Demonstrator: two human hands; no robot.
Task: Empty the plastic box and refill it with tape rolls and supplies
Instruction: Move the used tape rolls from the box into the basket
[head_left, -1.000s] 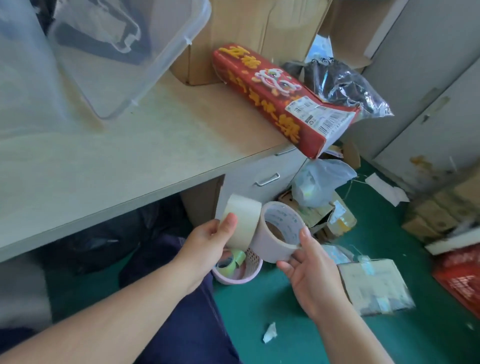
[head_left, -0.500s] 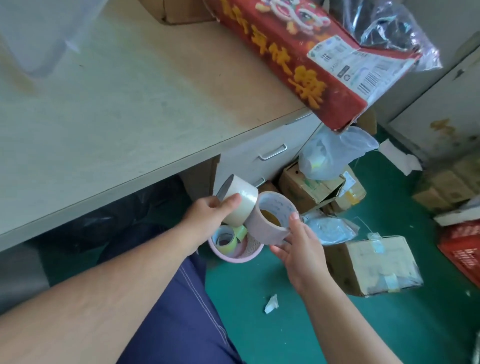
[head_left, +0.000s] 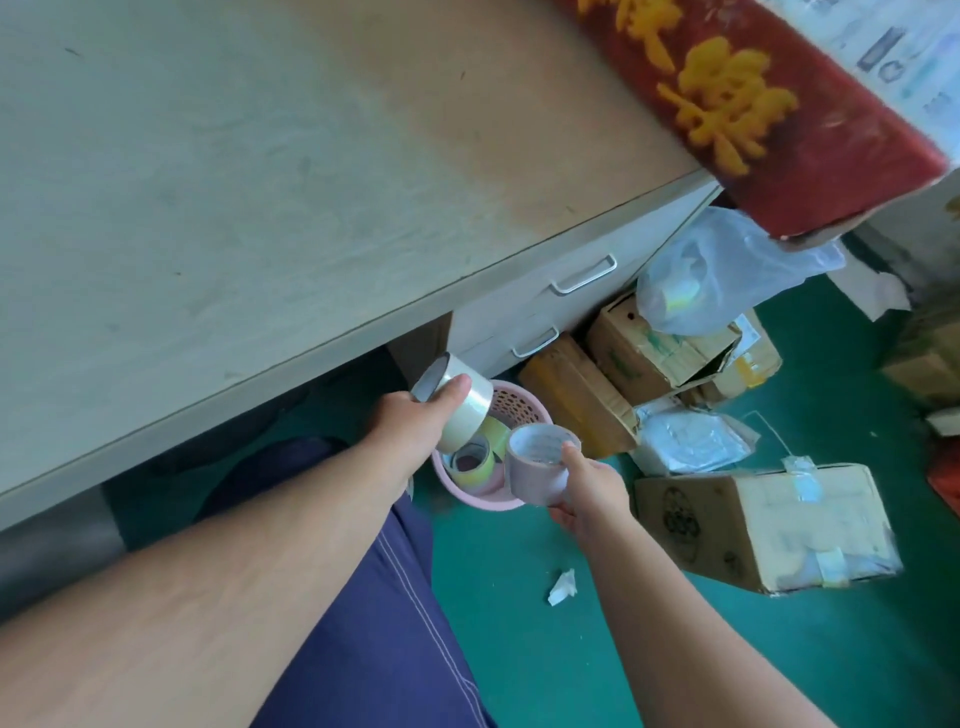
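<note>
Just below the middle of the frame, the left hand (head_left: 410, 421) grips a wide roll of clear packing tape (head_left: 457, 408), thumb pressed across its outer band. To its lower right, the right hand (head_left: 592, 493) is closed round a pale grey-white roll of tape (head_left: 537, 465), one finger hooked over the rim of its core. Both rolls hang directly above a small round pink perforated plastic basket (head_left: 467, 501) on the green floor (head_left: 597, 649), which holds further, smaller rolls in yellow-green and grey (head_left: 475, 460). The plastic box itself is out of view, so its state cannot be told; the pale wooden desk top (head_left: 260, 182) fills the upper left.

The step appears to be gathering tape from the basket for the box. To do it well, keep each roll pinched firmly through or across its core so neither slips, lift both clear of the basket rim and the desk edge, and mind the red printed carton (head_left: 779, 130) overhanging the desk at upper right. Returning for the smaller rolls seems likely.
</note>
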